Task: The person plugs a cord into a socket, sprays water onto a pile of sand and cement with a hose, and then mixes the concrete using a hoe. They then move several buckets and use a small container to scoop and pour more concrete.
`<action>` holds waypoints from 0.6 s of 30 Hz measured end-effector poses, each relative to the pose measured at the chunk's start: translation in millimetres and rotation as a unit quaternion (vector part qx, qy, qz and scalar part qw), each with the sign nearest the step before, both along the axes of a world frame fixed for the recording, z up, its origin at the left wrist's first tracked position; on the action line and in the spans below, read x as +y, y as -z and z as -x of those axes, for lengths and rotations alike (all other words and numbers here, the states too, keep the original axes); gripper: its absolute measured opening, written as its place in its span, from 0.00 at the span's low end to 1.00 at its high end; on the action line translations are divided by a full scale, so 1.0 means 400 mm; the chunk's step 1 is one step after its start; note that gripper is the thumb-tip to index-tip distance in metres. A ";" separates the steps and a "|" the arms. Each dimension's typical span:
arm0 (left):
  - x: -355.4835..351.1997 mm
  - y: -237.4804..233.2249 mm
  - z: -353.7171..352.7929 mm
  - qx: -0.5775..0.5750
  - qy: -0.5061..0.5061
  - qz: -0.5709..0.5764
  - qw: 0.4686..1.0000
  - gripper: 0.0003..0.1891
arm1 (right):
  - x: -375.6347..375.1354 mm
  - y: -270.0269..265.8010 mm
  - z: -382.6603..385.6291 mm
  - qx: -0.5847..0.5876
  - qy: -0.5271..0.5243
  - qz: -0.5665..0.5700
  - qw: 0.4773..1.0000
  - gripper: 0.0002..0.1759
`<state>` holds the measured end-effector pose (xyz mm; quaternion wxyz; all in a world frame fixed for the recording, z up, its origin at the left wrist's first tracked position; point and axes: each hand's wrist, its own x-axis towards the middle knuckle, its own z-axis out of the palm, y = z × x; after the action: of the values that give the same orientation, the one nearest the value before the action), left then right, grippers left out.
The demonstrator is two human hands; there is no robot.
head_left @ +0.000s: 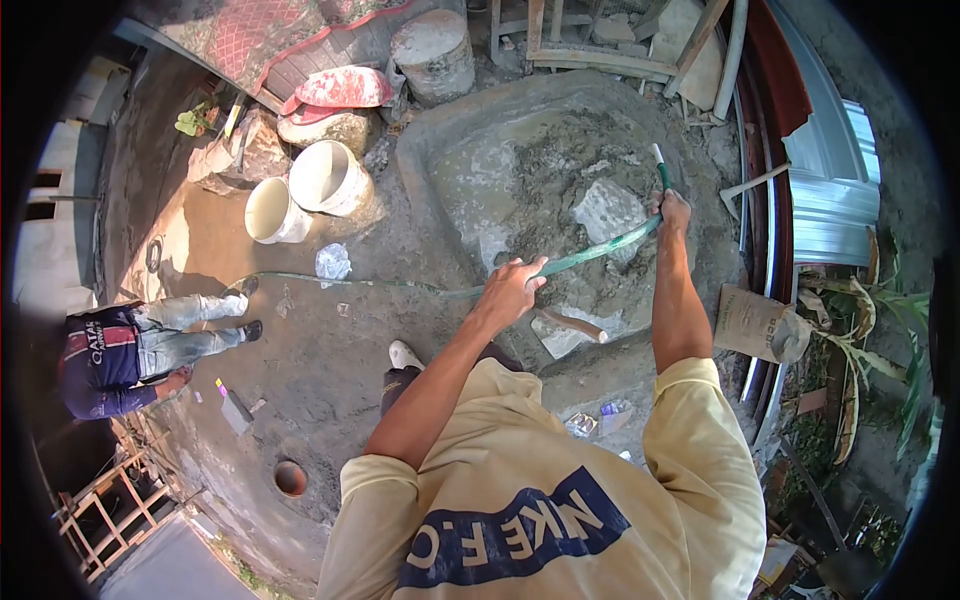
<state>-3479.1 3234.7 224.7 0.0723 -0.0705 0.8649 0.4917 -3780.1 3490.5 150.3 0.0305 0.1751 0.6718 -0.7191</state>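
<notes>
A green hose runs through both my hands, over a wet grey cement mix heaped in a low-rimmed hollow. My right hand is closed round it near its white-tipped end, which points up and away. My left hand is closed on the same hose further back, beside the near edge of the mix. From there the hose trails left along the ground. Below the held stretch lies a tool with a short wooden handle, its head partly in the mix. A pale slab-like patch shows in the mix.
Two white buckets stand left of the mix. Another person is at far left, near the hose. A paper sack and metal sheets line the right side. A round hole opens in the ground, lower left.
</notes>
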 end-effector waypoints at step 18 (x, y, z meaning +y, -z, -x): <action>-0.089 -0.034 -0.240 -0.071 -0.036 0.016 0.997 0.20 | -0.136 0.178 -0.237 -0.197 -0.090 -0.046 0.975 0.10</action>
<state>-3382.9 3199.0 238.4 0.1146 -0.1375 0.8622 0.4740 -3685.2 3436.2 79.2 0.2182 0.2535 0.6983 -0.6329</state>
